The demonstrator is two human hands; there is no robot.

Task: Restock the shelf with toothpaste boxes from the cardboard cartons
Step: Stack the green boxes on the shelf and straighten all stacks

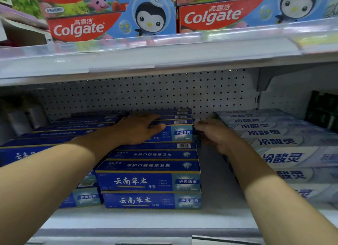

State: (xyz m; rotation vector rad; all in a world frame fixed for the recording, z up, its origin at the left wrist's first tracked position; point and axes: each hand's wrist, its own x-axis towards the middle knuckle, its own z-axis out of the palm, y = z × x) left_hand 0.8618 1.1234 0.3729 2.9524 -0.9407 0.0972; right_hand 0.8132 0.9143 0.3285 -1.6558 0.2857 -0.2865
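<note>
A dark blue cardboard toothpaste box (170,129) atop the rear stack on the white metal shelf (210,173) was pressed by the left hand (139,129), fingers laid flat, its end pinched by the right hand (215,135), and an uneven shove was judged likely to topple the stack.

Bare shelf lane (212,175) between blue boxes (148,182) and white boxes (279,144) — upper shelf (146,62) overhead

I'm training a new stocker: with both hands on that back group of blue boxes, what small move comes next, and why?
Probably slide the back blue boxes forward against the front blue stack. The left hand rests on top, the right hand at their end, and they sit behind the front stack.
</note>
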